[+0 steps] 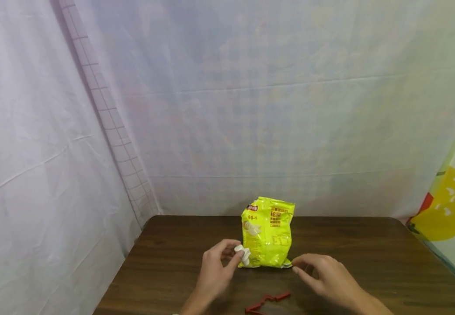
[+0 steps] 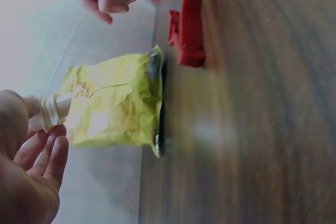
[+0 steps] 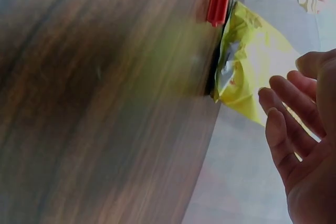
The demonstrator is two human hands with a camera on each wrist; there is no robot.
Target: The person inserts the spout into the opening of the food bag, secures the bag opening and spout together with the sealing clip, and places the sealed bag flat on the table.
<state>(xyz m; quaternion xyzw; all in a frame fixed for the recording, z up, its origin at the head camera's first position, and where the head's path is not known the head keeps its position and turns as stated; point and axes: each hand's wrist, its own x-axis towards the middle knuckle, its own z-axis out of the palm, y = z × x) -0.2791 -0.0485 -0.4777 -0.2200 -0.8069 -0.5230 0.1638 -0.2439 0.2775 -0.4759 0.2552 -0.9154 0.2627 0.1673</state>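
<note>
A bright yellow snack bag [image 1: 268, 234] stands upright on the brown wooden table, with dark printing on its front. My left hand [image 1: 217, 267] pinches a small white ribbed piece [image 2: 50, 114] between thumb and fingers; a spout-like tube sticks out of it. In the head view this piece is in front of the bag's lower left side. At the lower right corner of the bag is my right hand [image 1: 321, 273], its fingers loosely bent and nothing held. The right wrist view shows those fingers [image 3: 283, 129] spread beside the bag.
A red hinged plastic clip [image 1: 266, 302] lies spread on the table [image 1: 164, 262] near the front, between the hands. Pale cloth [image 1: 251, 109] hangs behind the table and along its left side. A yellow and red pattern [image 1: 443, 210] shows at far right.
</note>
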